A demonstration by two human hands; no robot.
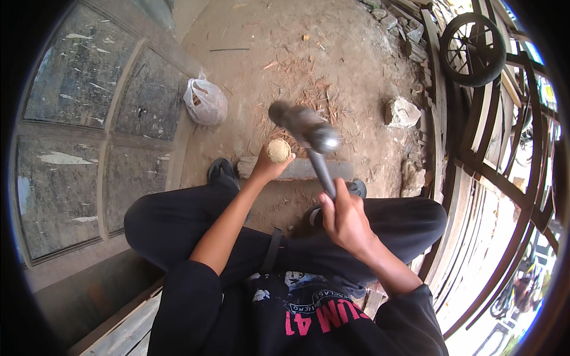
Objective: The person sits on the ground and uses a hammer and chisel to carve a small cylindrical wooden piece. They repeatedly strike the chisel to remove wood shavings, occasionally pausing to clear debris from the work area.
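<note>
**Wooden peg held on block, hammer raised — strike pending**

Wooden peg [278, 151] sits end-on to the camera, so only its round pale top shows; long axis seems to run roughly vertical, pointing down toward the stone block [297, 168] on the dirt floor, though the shaft is hidden by the fingers.

Left to right:
- Far left: old glazed door panel [89, 136] lying flat, w/ a white plastic bag [205, 102] by its edge.
- Left hand [268, 166] is clenched round the peg, holding it upright just above the block, btwn the person's shoes.
- Hammer [306, 127] is blurred, head up above and just right of the peg, handle running down-right into the right hand [344, 216], which is wrapped tight on the handle.
- Right: a stone lump [402, 113], stacked timber frames, a small wheel [473, 40].

Progress, as a judgement: peg is positioned and steadied, hammer not touching it. Can't tell how far the peg is driven; bottom end hidden. Hitting seems left to do.
</note>
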